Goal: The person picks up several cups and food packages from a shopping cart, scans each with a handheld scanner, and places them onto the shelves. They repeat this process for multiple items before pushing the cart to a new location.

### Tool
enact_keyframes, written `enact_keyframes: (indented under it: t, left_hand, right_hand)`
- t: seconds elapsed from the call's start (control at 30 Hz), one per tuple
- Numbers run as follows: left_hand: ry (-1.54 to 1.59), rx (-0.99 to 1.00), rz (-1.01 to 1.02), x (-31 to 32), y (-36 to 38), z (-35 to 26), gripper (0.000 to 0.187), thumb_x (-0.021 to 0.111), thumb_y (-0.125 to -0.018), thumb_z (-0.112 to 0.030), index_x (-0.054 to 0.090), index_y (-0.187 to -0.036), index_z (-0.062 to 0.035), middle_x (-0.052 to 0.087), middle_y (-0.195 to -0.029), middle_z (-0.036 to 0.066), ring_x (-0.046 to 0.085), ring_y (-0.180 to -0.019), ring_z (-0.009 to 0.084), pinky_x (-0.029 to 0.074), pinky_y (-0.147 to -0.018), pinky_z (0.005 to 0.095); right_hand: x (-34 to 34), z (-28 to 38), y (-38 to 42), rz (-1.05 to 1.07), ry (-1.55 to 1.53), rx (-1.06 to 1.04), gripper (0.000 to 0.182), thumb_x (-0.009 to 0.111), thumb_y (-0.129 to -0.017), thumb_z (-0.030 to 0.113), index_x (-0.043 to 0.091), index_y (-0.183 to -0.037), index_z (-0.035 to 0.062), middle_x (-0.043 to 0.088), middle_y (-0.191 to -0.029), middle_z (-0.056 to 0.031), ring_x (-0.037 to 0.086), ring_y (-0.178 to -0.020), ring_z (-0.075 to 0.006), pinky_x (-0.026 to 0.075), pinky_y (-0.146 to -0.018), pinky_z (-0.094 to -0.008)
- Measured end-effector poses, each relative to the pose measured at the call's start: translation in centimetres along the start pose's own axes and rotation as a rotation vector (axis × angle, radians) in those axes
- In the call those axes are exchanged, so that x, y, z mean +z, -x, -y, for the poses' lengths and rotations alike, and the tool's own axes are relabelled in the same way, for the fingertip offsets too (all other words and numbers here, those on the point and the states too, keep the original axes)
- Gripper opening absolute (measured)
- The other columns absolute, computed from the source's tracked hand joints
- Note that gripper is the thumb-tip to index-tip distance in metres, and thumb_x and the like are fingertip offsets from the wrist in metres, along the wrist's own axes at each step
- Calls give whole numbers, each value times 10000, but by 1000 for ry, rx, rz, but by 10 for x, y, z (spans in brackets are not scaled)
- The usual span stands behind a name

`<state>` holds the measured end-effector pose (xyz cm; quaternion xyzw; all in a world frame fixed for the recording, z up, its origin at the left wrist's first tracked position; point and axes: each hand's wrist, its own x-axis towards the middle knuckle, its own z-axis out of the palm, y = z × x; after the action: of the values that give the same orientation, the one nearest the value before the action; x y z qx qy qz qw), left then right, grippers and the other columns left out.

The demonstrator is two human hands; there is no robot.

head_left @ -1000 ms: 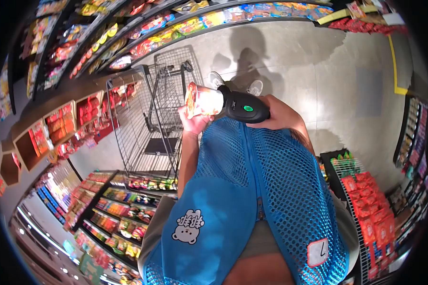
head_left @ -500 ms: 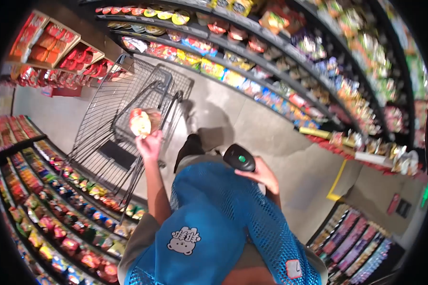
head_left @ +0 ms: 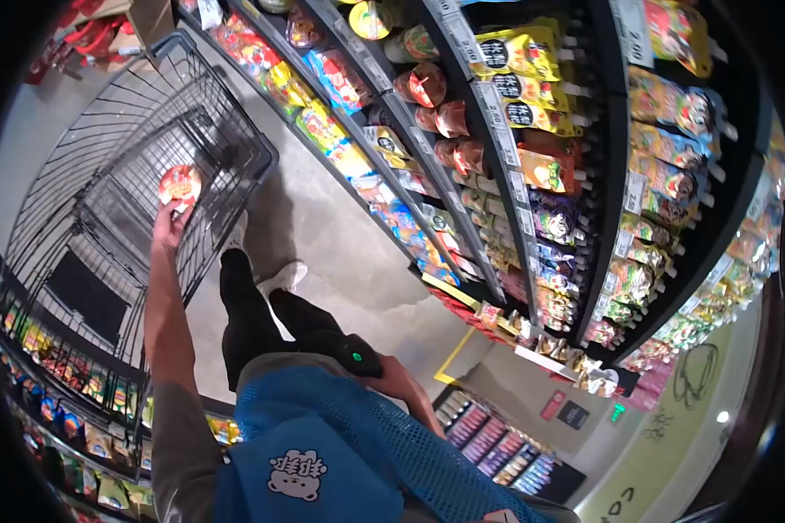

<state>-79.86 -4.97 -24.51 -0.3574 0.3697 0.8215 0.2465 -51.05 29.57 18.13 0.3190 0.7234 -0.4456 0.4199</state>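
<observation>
My left hand (head_left: 170, 225) grips a red-and-white round food package (head_left: 180, 185) from below, fingers closed on its lower edge. The package is over the metal shopping cart (head_left: 264, 161), near its right side. Print on it is too blurred to read. Low by my right thigh, my right hand (head_left: 397, 383) is wrapped round a black handheld scanner (head_left: 355, 356) with a small green light. Part of that hand is hidden behind the scanner.
A tall shelf unit (head_left: 501, 131) with price tags and several rows of packets and cups runs along the right. More packets (head_left: 70, 366) line the lower left, behind the cart's wires. Grey floor (head_left: 340, 261) lies between. A yellow floor line (head_left: 449, 366) is farther right.
My view has turned right, so more of the right-hand shelves shows. The package stays in my left hand, over the cart. The scanner stays in my right hand, now lower against my leg.
</observation>
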Motion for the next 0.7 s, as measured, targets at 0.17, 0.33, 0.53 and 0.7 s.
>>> enact_keyframes:
  t: [0.17,0.33,0.53,0.7]
  left_hand:
    - [-41,-21,-2,-37,-37,42,600,588,-810,53,379,-1365,-36,527,-1273,122,561,-1123,259,524,-918,375]
    - [-582,-188,-389,-33,-12,6,578,666,-822,-176,436,-1326,-9,588,-1184,175,600,-1038,247,488,-890,366]
    - [-666,695,-219,124,56,-37,294,555,-949,-155,553,-1208,-15,653,-1033,111,623,-911,175,500,-803,286]
    - [-625,361,449,352,135,20,245,513,-955,-129,555,-1178,-37,651,-929,69,616,-774,136,531,-654,270]
  right_hand:
    - [4,-21,-3,9,22,123,590,704,-752,232,542,-1280,27,659,-1127,-205,644,-1053,-265,478,-907,-383]
    - [7,-30,7,-86,-56,195,574,729,-755,246,564,-1265,41,670,-1119,-180,641,-1067,-255,479,-930,-387]
    - [3,-78,12,-236,-182,-20,451,736,-789,278,630,-1149,28,707,-930,-123,658,-856,-174,508,-779,-357]
    - [-10,-130,7,-288,-279,-64,452,727,-792,272,627,-1163,35,706,-957,-133,661,-873,-186,513,-799,-352]
